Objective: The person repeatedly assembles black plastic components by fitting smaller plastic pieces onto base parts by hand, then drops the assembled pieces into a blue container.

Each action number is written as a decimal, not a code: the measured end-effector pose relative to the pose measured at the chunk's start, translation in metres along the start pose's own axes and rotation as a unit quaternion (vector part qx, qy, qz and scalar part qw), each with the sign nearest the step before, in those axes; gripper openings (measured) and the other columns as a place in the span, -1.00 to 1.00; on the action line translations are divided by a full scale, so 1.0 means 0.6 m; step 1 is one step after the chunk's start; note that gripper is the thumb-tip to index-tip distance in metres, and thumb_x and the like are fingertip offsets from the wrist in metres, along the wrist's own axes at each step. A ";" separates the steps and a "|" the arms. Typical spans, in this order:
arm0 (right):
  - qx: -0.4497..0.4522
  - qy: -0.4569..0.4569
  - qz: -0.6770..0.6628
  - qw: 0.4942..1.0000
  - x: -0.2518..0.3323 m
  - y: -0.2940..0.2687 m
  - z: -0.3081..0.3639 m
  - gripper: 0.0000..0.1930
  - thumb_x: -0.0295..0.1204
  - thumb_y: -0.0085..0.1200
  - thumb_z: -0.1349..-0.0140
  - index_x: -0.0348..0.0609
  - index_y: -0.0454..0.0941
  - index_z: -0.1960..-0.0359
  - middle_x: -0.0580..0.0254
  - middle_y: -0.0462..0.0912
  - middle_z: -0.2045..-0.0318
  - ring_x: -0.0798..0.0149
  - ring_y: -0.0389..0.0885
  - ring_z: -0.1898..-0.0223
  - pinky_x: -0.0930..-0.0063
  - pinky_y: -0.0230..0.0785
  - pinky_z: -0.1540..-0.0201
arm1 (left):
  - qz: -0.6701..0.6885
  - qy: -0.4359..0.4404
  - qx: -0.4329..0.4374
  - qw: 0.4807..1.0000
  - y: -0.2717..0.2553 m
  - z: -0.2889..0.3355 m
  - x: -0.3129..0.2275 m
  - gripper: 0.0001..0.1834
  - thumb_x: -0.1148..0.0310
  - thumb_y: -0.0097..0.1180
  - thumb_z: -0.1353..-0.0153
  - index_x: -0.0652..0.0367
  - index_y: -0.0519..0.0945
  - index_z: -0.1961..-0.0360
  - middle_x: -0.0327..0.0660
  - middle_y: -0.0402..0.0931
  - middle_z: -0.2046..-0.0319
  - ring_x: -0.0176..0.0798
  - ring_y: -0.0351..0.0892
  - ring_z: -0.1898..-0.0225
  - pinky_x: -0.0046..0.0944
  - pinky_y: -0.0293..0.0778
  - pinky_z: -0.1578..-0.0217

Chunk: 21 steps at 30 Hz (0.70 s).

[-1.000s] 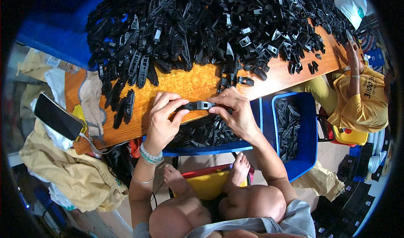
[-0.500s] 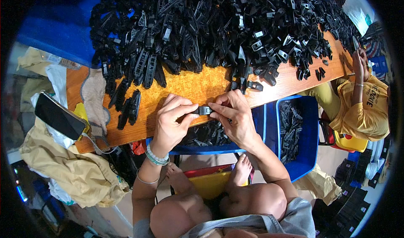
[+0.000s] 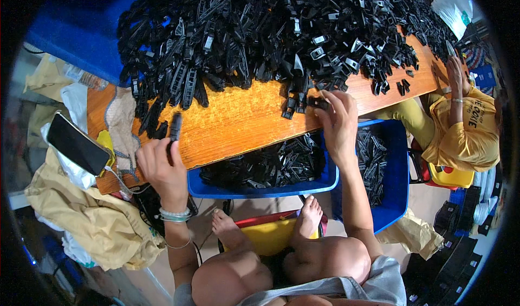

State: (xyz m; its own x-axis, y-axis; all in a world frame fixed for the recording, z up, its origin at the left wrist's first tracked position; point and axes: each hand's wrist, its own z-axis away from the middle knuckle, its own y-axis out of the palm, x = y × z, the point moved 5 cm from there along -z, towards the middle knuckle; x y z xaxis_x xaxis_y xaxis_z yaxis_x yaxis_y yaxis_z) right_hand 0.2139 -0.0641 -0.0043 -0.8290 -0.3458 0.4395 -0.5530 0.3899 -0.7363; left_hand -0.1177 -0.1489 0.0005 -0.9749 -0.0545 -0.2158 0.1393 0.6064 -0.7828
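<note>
My left hand (image 3: 162,164) is closed on a long black plastic strip (image 3: 175,125) at the front left of the wooden table, the piece standing up from its fingers. Over the table edge at centre right, my right hand (image 3: 341,123) pinches a small black plastic buckle part (image 3: 317,102), partly hidden by its fingertips. Two similar small parts (image 3: 289,109) lie just left of that hand. Behind both hands spreads a big heap of black plastic parts (image 3: 238,35), some with pale shiny faces.
A blue bin (image 3: 265,191) of black parts stands below the table edge, another blue bin (image 3: 398,170) to its right. At left are a phone (image 3: 78,143) on a stand, a grey cloth (image 3: 122,116) and brown bags (image 3: 81,214). A co-worker in yellow (image 3: 460,127) sits at right.
My hands were together at the table's front edge on a small buckle piece. They have moved apart, the left to the strips at left, the right to the small parts. That piece has left my fingers.
</note>
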 end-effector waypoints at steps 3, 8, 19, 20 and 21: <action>0.031 0.004 0.002 0.999 -0.015 0.013 0.002 -0.69 -0.56 0.23 -0.07 -0.25 0.59 0.09 0.03 0.56 0.12 -0.01 0.52 0.10 0.24 0.39 0.04 | 0.145 0.028 0.050 0.988 0.016 0.000 -0.044 -0.86 0.57 0.20 -0.11 0.30 0.55 0.27 -0.05 0.48 0.29 0.04 0.44 0.20 -0.04 0.37 0.16; 0.029 0.097 -0.145 0.984 -0.001 0.004 0.014 -0.76 -0.49 0.11 -0.26 -0.27 0.58 0.05 -0.01 0.61 0.20 0.04 0.59 0.16 0.30 0.41 0.06 | 0.324 0.084 0.123 0.934 0.050 -0.009 -0.107 -0.83 0.59 0.24 -0.07 0.31 0.55 0.29 -0.04 0.50 0.30 0.03 0.48 0.23 -0.07 0.41 0.18; 0.266 0.052 -0.373 0.887 0.102 0.074 0.020 -0.73 -0.52 0.18 -0.20 -0.31 0.59 0.06 0.03 0.57 0.43 0.13 0.57 0.44 0.39 0.40 0.32 | 0.375 0.095 0.146 0.911 0.062 -0.018 -0.116 -0.84 0.62 0.26 -0.03 0.31 0.58 0.32 -0.09 0.52 0.35 -0.02 0.50 0.29 -0.13 0.44 0.24; 0.285 0.068 -0.327 0.898 0.101 0.074 0.016 -0.74 -0.54 0.17 -0.22 -0.32 0.60 0.05 0.12 0.54 0.42 0.27 0.55 0.42 0.46 0.41 0.33 | 0.372 0.093 0.145 0.912 0.063 -0.018 -0.116 -0.84 0.62 0.26 -0.03 0.31 0.58 0.32 -0.09 0.52 0.35 -0.02 0.50 0.29 -0.13 0.44 0.24; 0.303 0.085 -0.280 0.907 0.097 0.076 0.014 -0.76 -0.56 0.16 -0.24 -0.34 0.61 0.05 0.21 0.52 0.40 0.41 0.52 0.39 0.54 0.43 0.34 | 0.376 0.095 0.141 0.911 0.062 -0.018 -0.115 -0.84 0.63 0.25 -0.03 0.31 0.58 0.32 -0.09 0.53 0.35 -0.03 0.50 0.30 -0.13 0.44 0.25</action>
State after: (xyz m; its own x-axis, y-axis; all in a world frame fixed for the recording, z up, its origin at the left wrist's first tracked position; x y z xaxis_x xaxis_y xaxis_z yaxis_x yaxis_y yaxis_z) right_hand 0.1412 -0.0737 -0.0164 -0.4614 -0.1886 0.8669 -0.7870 -0.3642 -0.4980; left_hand -0.0469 -0.1140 -0.0077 -0.5944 0.4463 -0.6690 0.7929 0.1864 -0.5801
